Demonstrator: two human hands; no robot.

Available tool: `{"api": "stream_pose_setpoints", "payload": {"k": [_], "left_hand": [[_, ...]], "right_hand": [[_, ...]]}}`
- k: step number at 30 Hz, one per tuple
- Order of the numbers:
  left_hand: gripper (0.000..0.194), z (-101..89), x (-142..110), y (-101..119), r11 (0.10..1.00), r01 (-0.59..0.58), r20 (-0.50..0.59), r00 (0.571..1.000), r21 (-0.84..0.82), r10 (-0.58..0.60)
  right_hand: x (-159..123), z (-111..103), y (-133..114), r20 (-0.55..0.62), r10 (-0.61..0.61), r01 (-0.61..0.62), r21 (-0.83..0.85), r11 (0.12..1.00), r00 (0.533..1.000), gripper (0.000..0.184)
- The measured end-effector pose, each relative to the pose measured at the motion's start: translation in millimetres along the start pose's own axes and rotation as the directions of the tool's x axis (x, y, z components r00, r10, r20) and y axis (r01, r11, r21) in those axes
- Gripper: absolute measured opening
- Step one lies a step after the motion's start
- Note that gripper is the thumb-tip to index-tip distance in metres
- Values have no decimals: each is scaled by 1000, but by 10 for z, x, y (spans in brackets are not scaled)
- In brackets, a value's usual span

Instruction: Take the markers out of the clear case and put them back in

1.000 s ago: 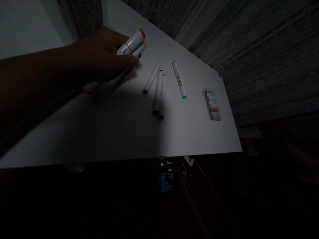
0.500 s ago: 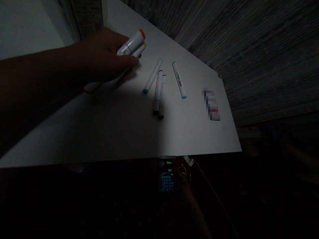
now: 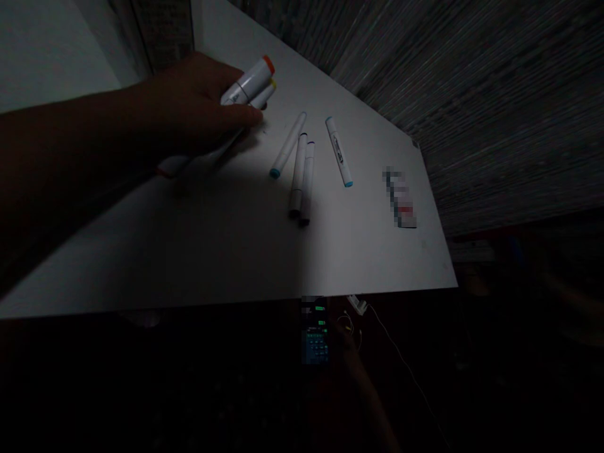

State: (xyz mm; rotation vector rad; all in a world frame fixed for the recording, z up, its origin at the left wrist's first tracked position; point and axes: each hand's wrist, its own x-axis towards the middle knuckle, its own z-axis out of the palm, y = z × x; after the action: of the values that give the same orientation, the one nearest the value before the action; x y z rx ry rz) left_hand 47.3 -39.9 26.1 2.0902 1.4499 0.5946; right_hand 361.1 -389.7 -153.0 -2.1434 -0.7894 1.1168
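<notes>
My left hand (image 3: 198,107) reaches in from the left over a white table (image 3: 226,251). It is closed around a bundle of white markers (image 3: 250,85); orange and yellow caps stick out past the fingers and a red end shows behind the palm. To its right several loose markers lie on the table: a light-blue-capped marker (image 3: 287,146), two dark-capped markers (image 3: 302,179) side by side, and another blue-capped marker (image 3: 338,152). My right hand (image 3: 352,355) is a faint shape in the dark below the table's front edge, beside a small lit screen (image 3: 315,336). Its fingers cannot be made out.
A blurred label (image 3: 401,198) lies near the table's right side. A white plug and thin cable (image 3: 377,321) hang below the front edge. A grey textured wall (image 3: 472,94) runs behind the table. The foreground is very dark.
My left hand holds still with the markers. The lit screen below the table edge shows brighter keys than a second ago.
</notes>
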Motion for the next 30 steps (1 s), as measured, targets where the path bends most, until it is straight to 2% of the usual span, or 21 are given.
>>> {"api": "stream_pose_setpoints", "payload": {"k": [12, 18, 30], "left_hand": [[24, -17, -25, 37, 994, 36, 8, 999, -106, -35], [30, -20, -21, 42, 997, 33, 1, 999, -63, -33], [25, -24, -22, 55, 999, 37, -1, 999, -23, -37]], "right_hand": [[0, -24, 74, 62, 26, -29, 44, 999, 998, 32], [18, -50, 121, 83, 36, -42, 79, 996, 996, 40], [-10, -55, 129, 110, 54, -60, 57, 997, 992, 52]]}}
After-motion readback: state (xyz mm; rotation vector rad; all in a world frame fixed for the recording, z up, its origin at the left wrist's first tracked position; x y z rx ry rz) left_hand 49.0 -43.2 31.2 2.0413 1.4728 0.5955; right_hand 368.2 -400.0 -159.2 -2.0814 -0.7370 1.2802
